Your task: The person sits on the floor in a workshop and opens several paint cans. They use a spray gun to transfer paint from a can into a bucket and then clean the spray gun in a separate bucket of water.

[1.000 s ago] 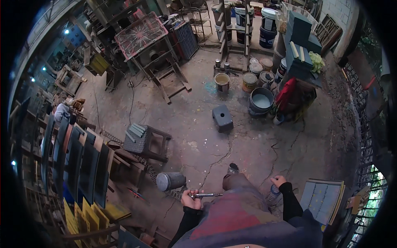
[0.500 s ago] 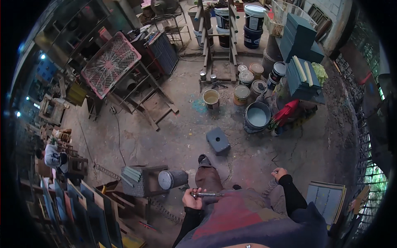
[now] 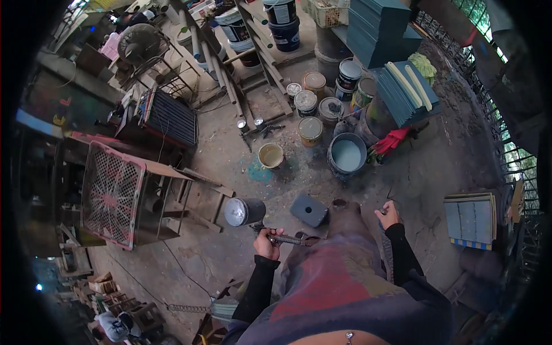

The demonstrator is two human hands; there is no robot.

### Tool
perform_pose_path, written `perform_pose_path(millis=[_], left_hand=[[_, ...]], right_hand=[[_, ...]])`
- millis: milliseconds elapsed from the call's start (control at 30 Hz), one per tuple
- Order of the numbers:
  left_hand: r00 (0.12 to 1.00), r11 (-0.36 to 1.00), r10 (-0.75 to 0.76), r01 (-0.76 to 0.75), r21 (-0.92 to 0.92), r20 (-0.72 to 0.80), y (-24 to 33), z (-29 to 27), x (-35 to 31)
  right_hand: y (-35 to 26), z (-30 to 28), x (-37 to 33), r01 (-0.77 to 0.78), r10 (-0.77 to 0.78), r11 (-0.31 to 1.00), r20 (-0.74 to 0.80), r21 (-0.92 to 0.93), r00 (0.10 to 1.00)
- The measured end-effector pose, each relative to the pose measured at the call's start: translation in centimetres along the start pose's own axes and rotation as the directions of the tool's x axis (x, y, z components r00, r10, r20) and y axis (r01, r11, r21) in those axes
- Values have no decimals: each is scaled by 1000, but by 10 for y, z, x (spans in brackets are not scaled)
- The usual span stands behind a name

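My left hand [image 3: 266, 244] is closed round the handle of a spray gun [image 3: 259, 227]. The gun carries a grey cylindrical cup [image 3: 246, 212] with a pale lid. From its handle a hose fitting with a spring sleeve [image 3: 293, 240] runs across in front of my stained apron [image 3: 322, 276]. Out to the right, my right hand [image 3: 388, 215] has its fingers curled around a coiled air hose [image 3: 386, 253], which hangs down beside my leg. Past the gun, on the floor, lies a grey block-like stool [image 3: 309, 210] with a hole in its top.
Ahead stand an open bucket of pale blue liquid [image 3: 347, 153], a smaller open bucket [image 3: 271, 155] and several paint cans [image 3: 310, 129]. A crate on a stand [image 3: 112, 195] is at left. Stacked blue-grey panels [image 3: 402, 95] and leaning boards [image 3: 470, 218] line the right. A person [image 3: 112, 326] sits at lower left.
My view has turned and moved forward toward the buckets. The spray gun and both hands have come forward with me. The mesh-sided stand beside the gun has mostly slipped out of view.
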State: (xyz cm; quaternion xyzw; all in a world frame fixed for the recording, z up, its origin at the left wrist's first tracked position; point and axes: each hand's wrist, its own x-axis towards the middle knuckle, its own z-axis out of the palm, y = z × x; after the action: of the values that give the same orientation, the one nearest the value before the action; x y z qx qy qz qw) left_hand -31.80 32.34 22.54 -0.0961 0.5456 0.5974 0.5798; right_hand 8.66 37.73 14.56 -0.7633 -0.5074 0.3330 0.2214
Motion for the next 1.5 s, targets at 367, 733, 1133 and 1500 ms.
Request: perform_pose_path(millis=[367,733,1133,1500], left_hand=[[999,990,-37,37,137,-9,36,130,177],[967,988,-59,93,124,-249,74,188,454],[947,998,51,-60,-20,-316,27,117,822],[878,938,278,-162,305,-389,-20,71,985]], right_hand=[[-59,104,174,110,-75,985,241,-133,968],[-79,259,263,346,-293,878,200,-331,935],[-76,396,414,319,-355,907,-93,-274,930],[-105,425,430,561,-600,776,-63,-289,798]])
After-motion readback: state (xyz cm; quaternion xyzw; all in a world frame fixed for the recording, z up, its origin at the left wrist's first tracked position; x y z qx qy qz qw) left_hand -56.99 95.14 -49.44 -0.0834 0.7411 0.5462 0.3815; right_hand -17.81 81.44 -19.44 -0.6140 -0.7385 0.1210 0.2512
